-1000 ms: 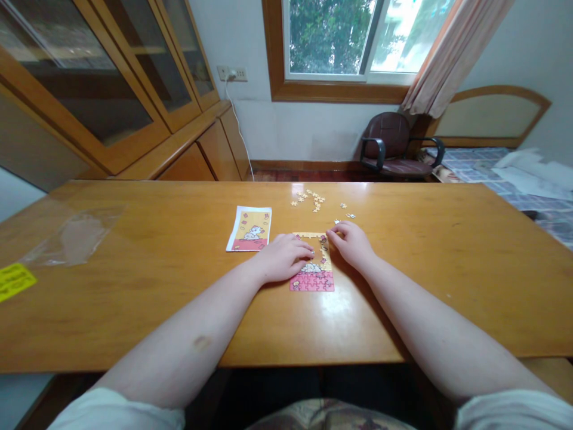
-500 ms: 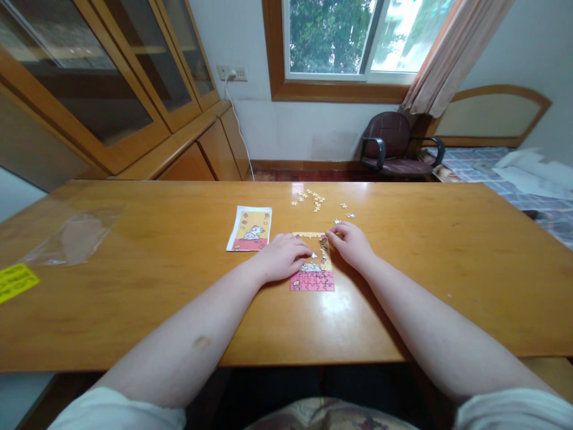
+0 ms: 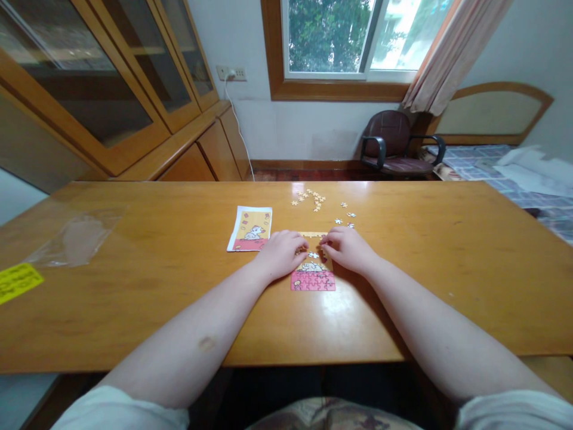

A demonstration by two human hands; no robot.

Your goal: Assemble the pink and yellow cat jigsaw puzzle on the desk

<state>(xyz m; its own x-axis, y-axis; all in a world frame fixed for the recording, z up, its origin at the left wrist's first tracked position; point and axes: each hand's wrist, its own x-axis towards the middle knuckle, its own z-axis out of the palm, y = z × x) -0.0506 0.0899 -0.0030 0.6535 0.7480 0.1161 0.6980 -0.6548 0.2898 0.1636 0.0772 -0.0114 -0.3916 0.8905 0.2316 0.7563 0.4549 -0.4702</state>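
A partly assembled jigsaw puzzle lies flat before me, with a pink lower part, a white animal figure above it and a yellow top edge. Inside its gap sits a loose white piece. My left hand rests over the puzzle's left side, its fingers bent and thumb apart, with nothing visible in them. At the right side, the thumb and fingertips of my right hand are pinched together over the border; whatever is between them is too small to make out. Both hands cover parts of the border.
A printed reference picture lies left of the puzzle. Loose yellow pieces are scattered behind it, and several whitish pieces lie behind my right hand. A clear plastic bag and a yellow label are at the table's left.
My right hand has moved slightly left and nearer, over the puzzle's right side, uncovering a loose piece behind it. More white shows in the gap. My left hand has barely shifted.
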